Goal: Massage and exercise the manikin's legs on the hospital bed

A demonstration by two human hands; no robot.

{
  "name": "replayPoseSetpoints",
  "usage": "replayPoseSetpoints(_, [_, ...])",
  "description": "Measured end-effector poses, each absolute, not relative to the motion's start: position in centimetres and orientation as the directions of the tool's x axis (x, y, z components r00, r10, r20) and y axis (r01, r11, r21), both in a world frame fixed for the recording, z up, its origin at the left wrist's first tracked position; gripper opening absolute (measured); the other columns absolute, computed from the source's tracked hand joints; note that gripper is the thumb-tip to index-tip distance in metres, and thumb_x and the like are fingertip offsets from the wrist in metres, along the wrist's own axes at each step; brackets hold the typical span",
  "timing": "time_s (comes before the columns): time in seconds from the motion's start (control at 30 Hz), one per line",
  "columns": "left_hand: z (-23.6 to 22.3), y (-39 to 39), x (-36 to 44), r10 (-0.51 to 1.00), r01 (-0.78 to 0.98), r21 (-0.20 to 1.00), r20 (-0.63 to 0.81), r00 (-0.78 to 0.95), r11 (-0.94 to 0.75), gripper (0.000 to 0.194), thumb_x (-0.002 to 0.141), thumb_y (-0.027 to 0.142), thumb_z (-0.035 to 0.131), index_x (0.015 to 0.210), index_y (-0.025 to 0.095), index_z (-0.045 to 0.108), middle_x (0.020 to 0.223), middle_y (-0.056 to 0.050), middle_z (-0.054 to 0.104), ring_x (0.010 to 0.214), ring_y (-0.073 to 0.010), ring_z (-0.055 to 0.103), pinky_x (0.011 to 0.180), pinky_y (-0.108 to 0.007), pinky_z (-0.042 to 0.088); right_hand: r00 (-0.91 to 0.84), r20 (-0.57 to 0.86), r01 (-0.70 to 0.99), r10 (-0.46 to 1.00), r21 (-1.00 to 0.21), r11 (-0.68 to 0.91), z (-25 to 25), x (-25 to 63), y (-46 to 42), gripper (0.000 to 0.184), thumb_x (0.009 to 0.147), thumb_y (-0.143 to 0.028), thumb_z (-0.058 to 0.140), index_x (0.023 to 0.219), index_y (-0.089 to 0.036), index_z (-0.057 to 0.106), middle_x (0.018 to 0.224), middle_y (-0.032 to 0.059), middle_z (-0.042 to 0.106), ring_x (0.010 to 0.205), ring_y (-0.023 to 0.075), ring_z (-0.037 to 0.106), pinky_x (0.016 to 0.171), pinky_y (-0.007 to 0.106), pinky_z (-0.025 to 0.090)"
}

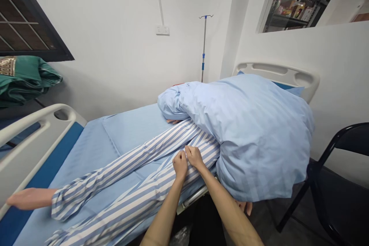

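My left hand (180, 164) and my right hand (194, 156) are both closed into fists, side by side. They rest on the upper thigh of the near leg of a lying figure. Striped blue-and-white trousers (138, 203) cover both legs, and I see no cloth bunched in my fists. A bare foot (31, 198) sticks out of the far trouser leg. The light-blue quilt (259, 130) is heaped over the upper body, hiding it. Part of the figure's hand (173, 122) shows under the quilt's far edge, and fingers (245, 205) hang below its near edge.
The bed (115, 134) has a blue sheet, a footboard (66, 111) at left and a headboard (276, 70) at right. A drip stand (203, 46) rises behind it. A black folding chair (340, 184) stands at right; green cloth (29, 78) lies far left.
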State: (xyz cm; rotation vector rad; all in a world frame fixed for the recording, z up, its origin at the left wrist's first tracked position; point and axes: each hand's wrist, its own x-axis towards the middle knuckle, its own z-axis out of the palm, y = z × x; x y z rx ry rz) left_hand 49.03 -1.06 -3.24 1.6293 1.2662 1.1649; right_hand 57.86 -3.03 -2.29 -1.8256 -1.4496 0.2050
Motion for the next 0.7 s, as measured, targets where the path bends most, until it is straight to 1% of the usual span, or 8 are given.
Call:
replayPoseSetpoints(0.13, [-2.8, -0.6, 49.8, 0.984, 0.231, 0.958, 0.156, 0.081, -0.171, 0.037, 0.079, 0.038, 0.039, 0.047, 0.020, 0.034, 0.046, 0.004, 0.034, 0.051, -0.0101, 0.034, 0.055, -0.025, 0.025, 0.420, 0.379, 0.617, 0.824, -0.786, 0.047, -3.3, 58.1, -2.9, 0.044, 0.095, -0.037, 0.029, 0.056, -0.020, 0.042, 0.054, -0.0001, 0.050, 0.053, 0.0120, 0.044, 0.056, 0.025, 0.025])
replayPoseSetpoints(0.27, [-2.3, 0.0, 51.4, 0.988, 0.134, 0.981, 0.130, 0.081, -0.140, 0.037, 0.080, 0.037, 0.039, 0.047, 0.021, 0.034, 0.045, 0.004, 0.036, 0.049, -0.0099, 0.035, 0.054, -0.025, 0.027, 0.474, 0.372, 0.476, 0.798, -0.871, 0.123, -3.5, 58.6, -2.7, 0.044, 0.093, -0.042, 0.029, 0.055, -0.022, 0.036, 0.051, -0.0017, 0.044, 0.051, 0.0123, 0.042, 0.054, 0.024, 0.027])
replayPoseSetpoints(0.37, [-2.4, -0.2, 52.2, 0.987, 0.203, 0.967, 0.143, 0.077, -0.156, 0.038, 0.081, 0.035, 0.040, 0.047, 0.021, 0.036, 0.046, 0.003, 0.040, 0.050, -0.0107, 0.036, 0.054, -0.025, 0.026, 0.517, 0.341, 0.420, 0.786, -0.900, 0.114, -3.6, 58.7, -2.5, 0.046, 0.093, -0.046, 0.030, 0.055, -0.022, 0.036, 0.052, -0.0009, 0.047, 0.053, 0.0125, 0.042, 0.054, 0.024, 0.030])
replayPoseSetpoints(0.43, [-2.7, -0.4, 52.3, 0.982, 0.273, 0.944, 0.170, 0.082, -0.186, 0.037, 0.082, 0.034, 0.041, 0.047, 0.020, 0.038, 0.047, 0.002, 0.043, 0.051, -0.0111, 0.037, 0.054, -0.026, 0.026, 0.522, 0.325, 0.431, 0.789, -0.898, 0.085, -3.5, 58.5, -2.6, 0.046, 0.094, -0.046, 0.028, 0.056, -0.022, 0.037, 0.054, 0.0003, 0.051, 0.054, 0.0126, 0.044, 0.055, 0.024, 0.031])
replayPoseSetpoints(0.53, [-3.2, -0.4, 52.0, 0.975, 0.293, 0.931, 0.196, 0.103, -0.218, 0.037, 0.084, 0.035, 0.040, 0.050, 0.020, 0.040, 0.049, 0.001, 0.046, 0.052, -0.0113, 0.039, 0.055, -0.025, 0.027, 0.469, 0.306, 0.560, 0.829, -0.829, -0.011, -2.4, 58.3, -2.9, 0.048, 0.096, -0.040, 0.025, 0.059, -0.020, 0.046, 0.061, 0.0034, 0.060, 0.059, 0.0133, 0.050, 0.058, 0.024, 0.033])
replayPoseSetpoints(0.57, [-3.4, -0.3, 51.9, 0.975, 0.286, 0.933, 0.193, 0.109, -0.217, 0.036, 0.084, 0.035, 0.039, 0.051, 0.020, 0.041, 0.049, 0.001, 0.047, 0.052, -0.0114, 0.039, 0.055, -0.025, 0.027, 0.435, 0.295, 0.632, 0.851, -0.773, -0.054, -1.9, 58.4, -3.0, 0.047, 0.097, -0.037, 0.026, 0.062, -0.019, 0.051, 0.065, 0.0047, 0.063, 0.061, 0.0139, 0.053, 0.060, 0.024, 0.033])
replayPoseSetpoints(0.63, [-3.7, -0.1, 51.8, 0.976, 0.276, 0.938, 0.182, 0.120, -0.209, 0.036, 0.085, 0.036, 0.037, 0.053, 0.020, 0.043, 0.051, 0.001, 0.049, 0.053, -0.0116, 0.040, 0.056, -0.025, 0.027, 0.358, 0.264, 0.775, 0.895, -0.618, -0.128, -0.8, 58.7, -3.2, 0.042, 0.096, -0.032, 0.031, 0.070, -0.018, 0.060, 0.073, 0.0070, 0.068, 0.067, 0.0156, 0.056, 0.063, 0.025, 0.032])
replayPoseSetpoints(0.7, [-3.8, -0.1, 51.8, 0.975, 0.275, 0.938, 0.182, 0.129, -0.212, 0.037, 0.085, 0.037, 0.035, 0.054, 0.020, 0.043, 0.052, 0.000, 0.050, 0.053, -0.0118, 0.040, 0.056, -0.025, 0.027, 0.289, 0.220, 0.863, 0.932, -0.480, -0.155, 0.1, 59.5, -3.1, 0.036, 0.095, -0.030, 0.036, 0.077, -0.018, 0.065, 0.077, 0.0078, 0.070, 0.070, 0.0165, 0.059, 0.064, 0.025, 0.031])
